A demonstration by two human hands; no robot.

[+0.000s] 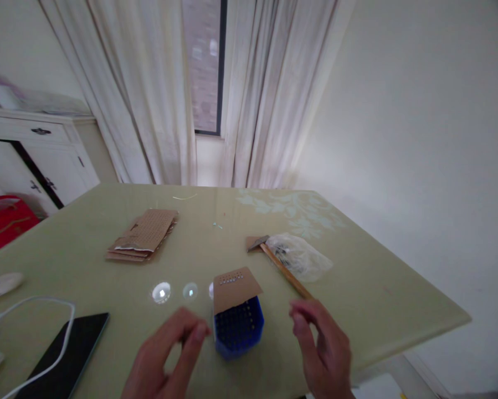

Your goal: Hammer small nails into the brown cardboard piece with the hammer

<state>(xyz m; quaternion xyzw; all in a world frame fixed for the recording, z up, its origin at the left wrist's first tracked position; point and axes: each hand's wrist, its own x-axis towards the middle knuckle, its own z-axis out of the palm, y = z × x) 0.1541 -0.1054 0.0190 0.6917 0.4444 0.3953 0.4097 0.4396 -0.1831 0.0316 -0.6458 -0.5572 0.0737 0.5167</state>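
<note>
A small blue block [238, 330] full of holes stands on the green table [107, 288], with a perforated brown card [235, 287] lying over its top. My left hand [168, 357] hovers just left of the block, fingers curled and apart, holding nothing. On the block's right, my right hand [323, 349] is loosely open and empty too. Its fingertips are close to the wooden handle of a small hammer [280, 265].
A stack of perforated brown cards [143, 235] lies further back on the left. A clear plastic bag [301, 256] lies beside the hammer. A dark phone [66, 357] and white cable [32, 310] lie at the near left. The table's right edge is close by. Behind stand curtains and a white cabinet [36, 160].
</note>
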